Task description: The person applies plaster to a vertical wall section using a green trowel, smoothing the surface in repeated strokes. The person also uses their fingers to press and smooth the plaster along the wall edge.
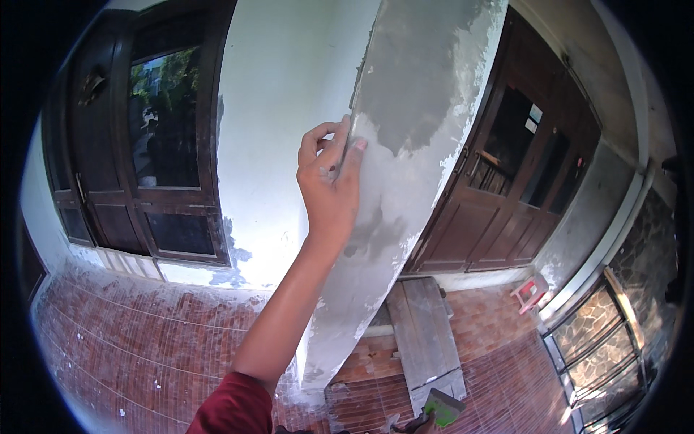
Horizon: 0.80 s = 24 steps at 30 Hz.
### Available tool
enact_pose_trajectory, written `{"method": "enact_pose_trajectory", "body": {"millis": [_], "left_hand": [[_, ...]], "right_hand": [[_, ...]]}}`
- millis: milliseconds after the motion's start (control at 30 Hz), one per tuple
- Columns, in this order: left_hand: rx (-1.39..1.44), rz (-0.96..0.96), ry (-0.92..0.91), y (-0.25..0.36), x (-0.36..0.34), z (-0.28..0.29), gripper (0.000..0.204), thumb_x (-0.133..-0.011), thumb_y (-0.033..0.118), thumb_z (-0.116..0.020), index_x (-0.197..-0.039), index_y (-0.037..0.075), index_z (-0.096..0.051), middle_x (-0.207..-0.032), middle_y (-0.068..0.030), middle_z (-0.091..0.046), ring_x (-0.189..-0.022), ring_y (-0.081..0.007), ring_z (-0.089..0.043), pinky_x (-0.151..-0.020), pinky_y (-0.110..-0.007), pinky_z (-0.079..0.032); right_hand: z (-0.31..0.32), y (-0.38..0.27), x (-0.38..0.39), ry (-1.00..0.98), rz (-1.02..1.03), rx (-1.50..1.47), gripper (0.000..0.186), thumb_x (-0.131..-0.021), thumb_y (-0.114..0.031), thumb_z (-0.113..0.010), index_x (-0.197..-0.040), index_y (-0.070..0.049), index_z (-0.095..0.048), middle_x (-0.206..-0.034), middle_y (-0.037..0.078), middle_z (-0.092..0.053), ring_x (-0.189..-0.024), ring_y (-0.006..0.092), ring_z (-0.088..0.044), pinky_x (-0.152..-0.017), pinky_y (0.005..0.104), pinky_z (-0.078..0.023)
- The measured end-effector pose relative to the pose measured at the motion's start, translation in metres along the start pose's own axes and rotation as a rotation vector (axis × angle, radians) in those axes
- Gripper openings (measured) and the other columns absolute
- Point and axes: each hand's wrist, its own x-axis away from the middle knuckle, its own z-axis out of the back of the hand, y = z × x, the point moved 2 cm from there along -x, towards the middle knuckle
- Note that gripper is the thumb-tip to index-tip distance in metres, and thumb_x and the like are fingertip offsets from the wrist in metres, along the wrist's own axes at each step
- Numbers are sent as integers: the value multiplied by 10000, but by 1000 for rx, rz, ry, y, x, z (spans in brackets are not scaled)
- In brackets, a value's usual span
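My left hand [330, 173], its arm in a maroon sleeve, reaches up to the left corner of a pillar [394, 195]. Thumb and fingers pinch along the corner edge, and grey smears mark the fingers. Wet-looking dark grey plaster [416, 79] covers the pillar's upper face, with paler grey below and ragged white margins. At the bottom rim of the head view, my right hand [426, 425] shows only in small part. It holds a green scraper [444, 409] with a grey edge, low and apart from the pillar.
Behind the pillar stands a white wall [267, 159] with a dark wooden door and window [137, 145] to the left. Brown double doors [506, 166] are at the right. A grey plank bench [426, 333], a pink stool [530, 293] and a metal frame [600, 340] stand on red tiles [159, 340].
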Motion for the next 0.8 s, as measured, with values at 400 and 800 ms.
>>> {"method": "enact_pose_trajectory", "body": {"millis": [400,800], "left_hand": [[124,41,111,-4,-7,5,159,-853,99,-756,-1002,40,-761,-1048,-48,-669,-883,-127,-612,-665,-240,-452],[104,137,-28,9,-26,-3,329,-945,272,-656,-1167,35,-705,-1174,-70,-618,-975,-141,-603,-729,-276,-498]], "right_hand": [[1,-10,-5,-14,-15,21,567,-967,-527,-522,-551,-197,-324,-462,-22,-302,-399,148,-285,-429,607,-501],[-42,-22,-59,-49,-74,32,544,-946,-518,-569,-564,-196,-354,-468,-23,-308,-396,146,-293,-411,536,-514]]}}
